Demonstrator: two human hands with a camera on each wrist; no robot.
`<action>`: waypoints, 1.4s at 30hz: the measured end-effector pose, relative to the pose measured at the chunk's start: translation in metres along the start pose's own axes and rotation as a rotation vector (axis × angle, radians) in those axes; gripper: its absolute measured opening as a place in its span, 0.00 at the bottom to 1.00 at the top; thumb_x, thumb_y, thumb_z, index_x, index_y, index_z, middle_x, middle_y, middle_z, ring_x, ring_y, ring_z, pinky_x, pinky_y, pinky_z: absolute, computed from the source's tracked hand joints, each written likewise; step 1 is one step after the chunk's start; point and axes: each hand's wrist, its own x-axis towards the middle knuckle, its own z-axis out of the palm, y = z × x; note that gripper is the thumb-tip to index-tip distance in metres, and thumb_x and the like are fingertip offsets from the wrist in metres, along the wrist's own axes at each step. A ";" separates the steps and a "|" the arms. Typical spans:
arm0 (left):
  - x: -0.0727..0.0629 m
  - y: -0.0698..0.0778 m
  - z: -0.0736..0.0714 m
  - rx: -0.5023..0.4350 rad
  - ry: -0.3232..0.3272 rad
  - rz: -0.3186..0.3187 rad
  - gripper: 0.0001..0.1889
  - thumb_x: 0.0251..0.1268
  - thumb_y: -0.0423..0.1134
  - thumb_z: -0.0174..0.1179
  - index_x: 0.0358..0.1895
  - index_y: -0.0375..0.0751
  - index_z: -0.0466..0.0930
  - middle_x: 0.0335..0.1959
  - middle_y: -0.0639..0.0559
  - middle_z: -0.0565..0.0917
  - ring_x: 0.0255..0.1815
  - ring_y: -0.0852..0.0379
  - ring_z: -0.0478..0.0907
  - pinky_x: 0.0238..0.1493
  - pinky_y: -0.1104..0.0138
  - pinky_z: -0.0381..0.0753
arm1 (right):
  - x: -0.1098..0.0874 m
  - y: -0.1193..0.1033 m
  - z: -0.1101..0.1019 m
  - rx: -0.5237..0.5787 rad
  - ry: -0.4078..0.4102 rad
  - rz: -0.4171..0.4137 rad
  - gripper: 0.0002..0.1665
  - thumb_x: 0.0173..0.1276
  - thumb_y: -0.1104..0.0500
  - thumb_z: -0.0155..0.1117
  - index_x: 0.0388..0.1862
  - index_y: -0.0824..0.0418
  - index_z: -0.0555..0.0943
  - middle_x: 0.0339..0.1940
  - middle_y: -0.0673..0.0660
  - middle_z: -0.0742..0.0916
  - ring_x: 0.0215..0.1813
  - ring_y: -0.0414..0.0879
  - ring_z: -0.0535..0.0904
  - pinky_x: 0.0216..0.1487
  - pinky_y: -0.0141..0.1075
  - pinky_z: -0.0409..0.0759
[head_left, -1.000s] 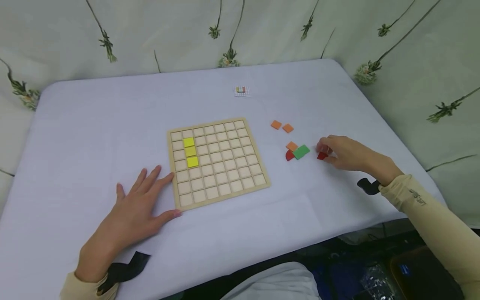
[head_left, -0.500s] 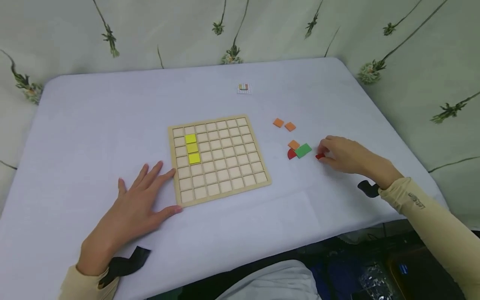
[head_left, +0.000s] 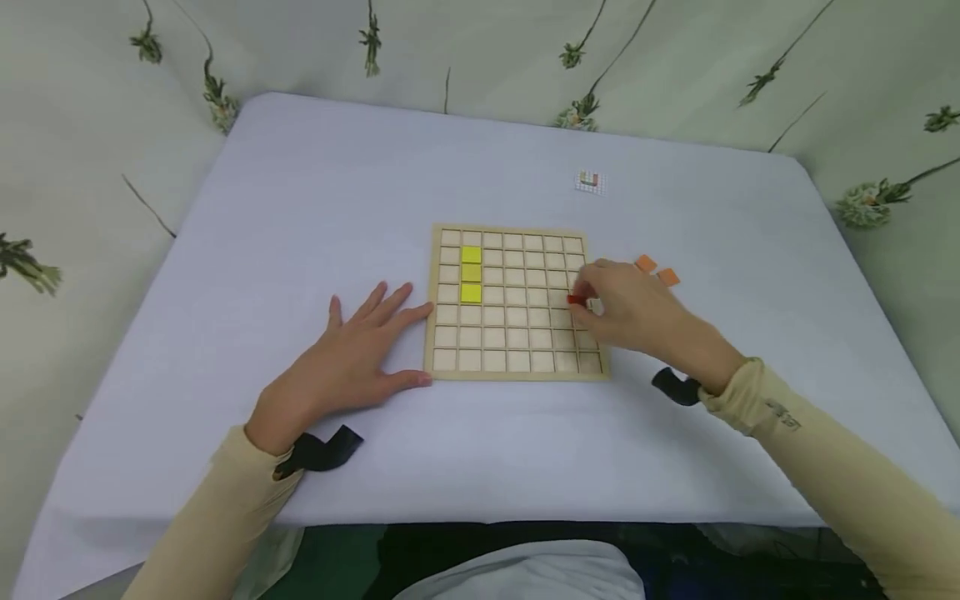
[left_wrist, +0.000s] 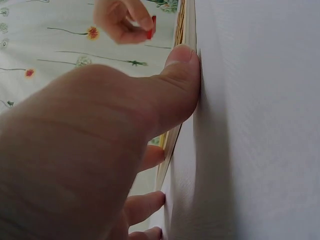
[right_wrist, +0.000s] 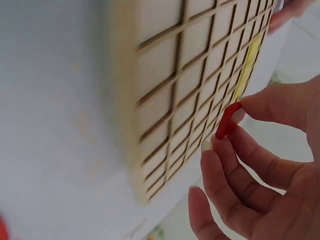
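My spread left hand [head_left: 348, 362] touches the pale wooden grid board [head_left: 517, 376]; above it, my right hand [head_left: 633, 307] pinches a red tile [right_wrist: 226, 121], long edge aslant.

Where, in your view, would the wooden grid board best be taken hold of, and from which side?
I'd probably pinch the wooden grid board by its left rim, coming from the left. It lies flat on the tabletop, so its edge offers the hold, and the yellow tiles sit inside that rim. The left hand touches there; the right hand is over the opposite side.
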 end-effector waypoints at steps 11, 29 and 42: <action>-0.006 -0.006 -0.010 -0.002 -0.046 0.015 0.49 0.60 0.67 0.66 0.82 0.59 0.55 0.86 0.47 0.48 0.86 0.39 0.37 0.72 0.23 0.35 | 0.058 -0.099 0.048 -0.127 -0.024 -0.197 0.09 0.71 0.54 0.63 0.33 0.58 0.80 0.29 0.52 0.80 0.30 0.46 0.76 0.28 0.36 0.74; 0.007 -0.014 0.008 0.004 -0.030 0.012 0.49 0.60 0.66 0.66 0.81 0.54 0.56 0.85 0.42 0.48 0.85 0.34 0.38 0.68 0.19 0.35 | 0.063 -0.091 0.071 -0.263 0.055 -0.222 0.11 0.77 0.52 0.56 0.41 0.57 0.81 0.35 0.52 0.81 0.38 0.47 0.77 0.36 0.38 0.75; 0.014 -0.006 0.014 0.009 -0.013 0.025 0.50 0.58 0.62 0.70 0.81 0.50 0.56 0.85 0.38 0.48 0.85 0.31 0.38 0.67 0.19 0.36 | 0.003 0.014 0.026 -0.156 0.120 -0.054 0.15 0.66 0.68 0.56 0.48 0.65 0.85 0.48 0.60 0.87 0.39 0.53 0.80 0.34 0.41 0.76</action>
